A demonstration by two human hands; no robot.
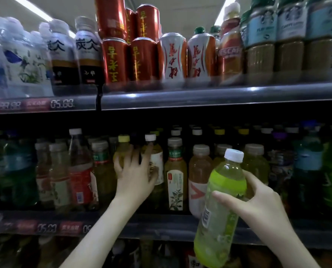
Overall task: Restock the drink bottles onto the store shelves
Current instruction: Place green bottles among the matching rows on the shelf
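Right hand gripped a green tea bottle with a white cap, fingers wrapped round its middle, bottle tilted, held in front of the middle shelf. Left hand reached among the shelved drinks, fingers spread, touching a yellow-capped bottle and a white-capped bottle.

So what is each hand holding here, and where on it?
Right hand grips the green bottle around its middle. Left hand holds nothing; its spread fingers touch shelved bottles.
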